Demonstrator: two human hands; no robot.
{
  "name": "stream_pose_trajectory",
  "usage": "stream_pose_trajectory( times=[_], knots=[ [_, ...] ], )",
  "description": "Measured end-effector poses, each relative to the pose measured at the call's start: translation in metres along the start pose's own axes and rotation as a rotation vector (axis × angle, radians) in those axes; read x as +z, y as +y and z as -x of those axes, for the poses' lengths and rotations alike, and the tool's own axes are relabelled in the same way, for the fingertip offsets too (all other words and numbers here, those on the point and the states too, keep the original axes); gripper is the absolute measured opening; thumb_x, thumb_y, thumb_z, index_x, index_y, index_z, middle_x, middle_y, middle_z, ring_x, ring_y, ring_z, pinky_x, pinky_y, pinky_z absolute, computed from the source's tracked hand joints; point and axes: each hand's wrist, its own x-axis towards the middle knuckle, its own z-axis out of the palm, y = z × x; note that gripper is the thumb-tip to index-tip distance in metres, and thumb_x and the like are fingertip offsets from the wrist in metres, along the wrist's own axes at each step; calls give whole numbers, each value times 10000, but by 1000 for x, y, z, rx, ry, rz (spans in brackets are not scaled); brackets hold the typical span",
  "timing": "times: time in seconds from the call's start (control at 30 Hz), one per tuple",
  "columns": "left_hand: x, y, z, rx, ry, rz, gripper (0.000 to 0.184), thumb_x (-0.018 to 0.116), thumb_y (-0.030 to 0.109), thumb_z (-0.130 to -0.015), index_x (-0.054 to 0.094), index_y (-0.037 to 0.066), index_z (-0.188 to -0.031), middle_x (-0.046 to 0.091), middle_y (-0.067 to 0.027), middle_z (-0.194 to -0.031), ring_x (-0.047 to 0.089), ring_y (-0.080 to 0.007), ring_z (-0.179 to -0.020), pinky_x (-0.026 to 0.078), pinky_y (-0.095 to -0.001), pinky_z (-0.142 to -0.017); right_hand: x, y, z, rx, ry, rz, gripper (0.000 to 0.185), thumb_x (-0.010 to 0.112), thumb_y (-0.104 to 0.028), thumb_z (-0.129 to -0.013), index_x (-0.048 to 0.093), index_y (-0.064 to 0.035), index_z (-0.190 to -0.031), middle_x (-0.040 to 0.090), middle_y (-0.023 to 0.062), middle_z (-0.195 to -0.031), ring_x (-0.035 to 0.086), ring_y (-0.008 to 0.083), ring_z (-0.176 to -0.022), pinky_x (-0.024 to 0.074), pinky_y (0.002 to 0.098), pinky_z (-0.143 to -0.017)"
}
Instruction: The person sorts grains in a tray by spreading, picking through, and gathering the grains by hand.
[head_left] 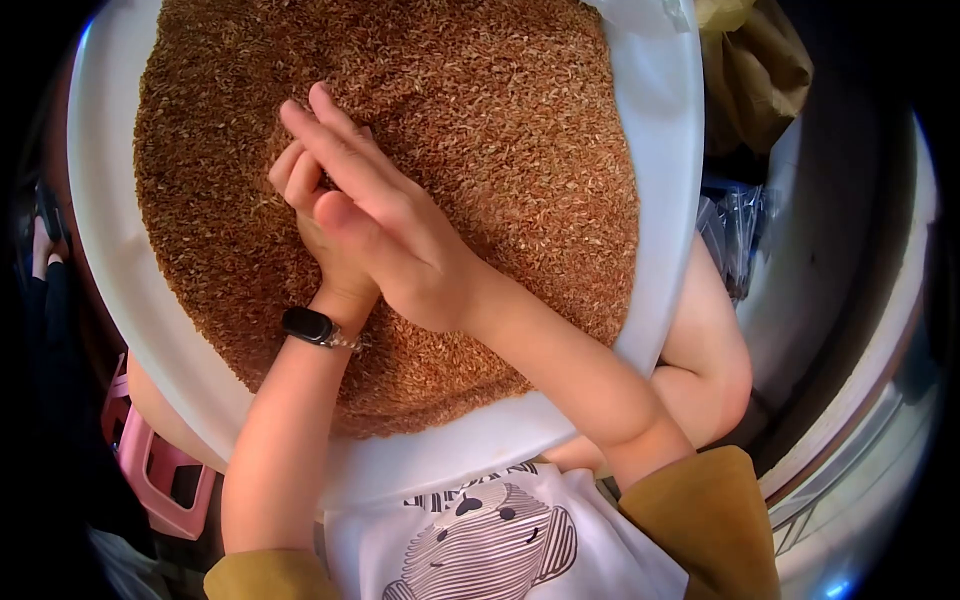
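Observation:
A broad heap of reddish-brown rice (520,150) fills a large white tub (655,190). Just over the grain, my two hands are pressed together. My right hand (405,235) lies on top, its fingers stretched out toward the upper left and its thumb raised. Beneath it is my left hand (335,262), mostly covered, with a few bent fingers showing at the far side. Whatever may be between the palms is hidden. A black wristband (308,325) and a beaded bracelet (345,343) are on my left wrist.
The tub rests between my bare legs. A pink plastic stool (160,475) stands at the lower left. Right of the tub are a brown bag (765,75) and clear plastic packaging (738,235). Part of another person (45,260) shows at the far left edge.

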Motion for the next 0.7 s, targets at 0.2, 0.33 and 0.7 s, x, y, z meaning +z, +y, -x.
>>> stream_pose_trajectory(
  times=[0.2,0.33,0.7],
  knots=[
    [3,3,-2,-11,-42,1,330,577,246,-915,415,60,-1134,485,-137,-1128,520,-285,-1015,476,-413,-794,24,-34,11,141,23,727,785,513,-388,-930,187,61,-1486,233,382,-1471,223,509,-1392,134,590,-1148],
    [1,6,-3,-13,-59,-3,308,580,232,-904,431,59,-1111,493,-136,-1113,527,-286,-1001,477,-410,-783,38,-46,22,154,-79,953,809,530,-437,-897,268,94,-1448,215,371,-1487,207,497,-1401,110,574,-1165],
    [-4,8,-5,-22,-93,9,249,587,196,-875,478,54,-1048,512,-132,-1070,544,-288,-960,481,-400,-754,44,-55,28,180,-182,1071,784,488,-517,-905,397,88,-1395,192,346,-1511,193,473,-1417,117,572,-1170]
  ],
)
